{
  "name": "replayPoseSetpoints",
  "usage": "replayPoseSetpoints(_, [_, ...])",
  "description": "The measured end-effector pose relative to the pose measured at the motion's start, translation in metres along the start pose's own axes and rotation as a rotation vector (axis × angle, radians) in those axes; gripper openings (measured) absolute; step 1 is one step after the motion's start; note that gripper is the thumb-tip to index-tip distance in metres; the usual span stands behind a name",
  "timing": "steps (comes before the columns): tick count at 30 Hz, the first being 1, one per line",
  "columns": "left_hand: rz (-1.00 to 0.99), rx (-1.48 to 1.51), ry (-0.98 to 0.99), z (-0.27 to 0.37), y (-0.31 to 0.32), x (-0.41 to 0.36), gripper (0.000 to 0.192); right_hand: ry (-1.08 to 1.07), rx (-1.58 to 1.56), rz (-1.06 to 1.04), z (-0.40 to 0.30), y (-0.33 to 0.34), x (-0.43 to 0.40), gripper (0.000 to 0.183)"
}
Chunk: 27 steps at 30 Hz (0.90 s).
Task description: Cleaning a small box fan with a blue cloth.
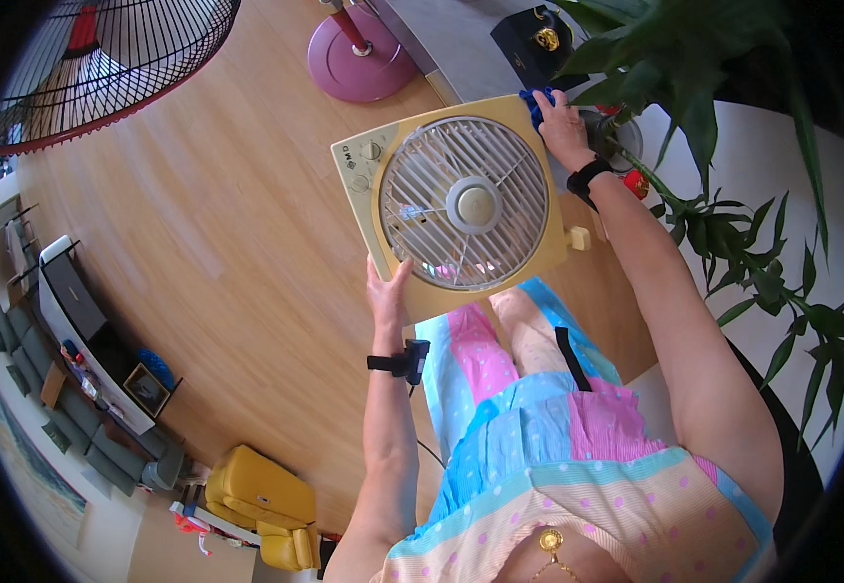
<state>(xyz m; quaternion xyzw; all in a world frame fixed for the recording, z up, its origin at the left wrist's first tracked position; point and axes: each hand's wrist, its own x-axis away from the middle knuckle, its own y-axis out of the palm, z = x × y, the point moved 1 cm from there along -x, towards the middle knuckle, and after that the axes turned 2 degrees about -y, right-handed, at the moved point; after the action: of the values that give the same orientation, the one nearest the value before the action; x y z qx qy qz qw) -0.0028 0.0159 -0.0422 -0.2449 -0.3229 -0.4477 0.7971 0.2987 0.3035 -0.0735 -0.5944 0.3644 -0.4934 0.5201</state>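
Note:
A cream-yellow box fan (pixel 557 218) with a round slatted grille (pixel 422 157) is held up in front of me, tilted. Two knobs and some writing sit on its pale left panel. My left hand (pixel 387 288) grips the lower left corner, thumb on the front face and fingers behind it. Up at the top right corner, my right hand (pixel 564 131) holds a bunched dark blue cloth (pixel 533 106) against the fan's edge. A small cream block (pixel 578 238) juts out from the fan's right side. The back of the fan is hidden.
A standing fan's wire cage (pixel 138 73) fills the top left, and a round pink base (pixel 360 55) stands by a grey surface (pixel 451 36). Leafy plants (pixel 764 277) reach in close to my right arm. Farther off is a yellow armchair (pixel 262 488).

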Motion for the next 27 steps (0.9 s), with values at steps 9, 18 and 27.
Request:
replayPoseSetpoints(9, [0.016,-0.064,0.021,0.008,-0.005,0.004,0.059,-0.059,-0.121,-0.093,-0.002,0.0,-0.019,0.029])
replayPoseSetpoints(18, [0.029,-0.136,0.073,0.002,-0.009,-0.001,0.061,0.1,-0.153,-0.112,0.01,0.015,-0.033,0.03])
replayPoseSetpoints(27, [0.002,-0.094,0.084,0.005,-0.004,-0.002,0.059,-0.052,-0.203,0.145,0.009,0.012,0.013,0.031])
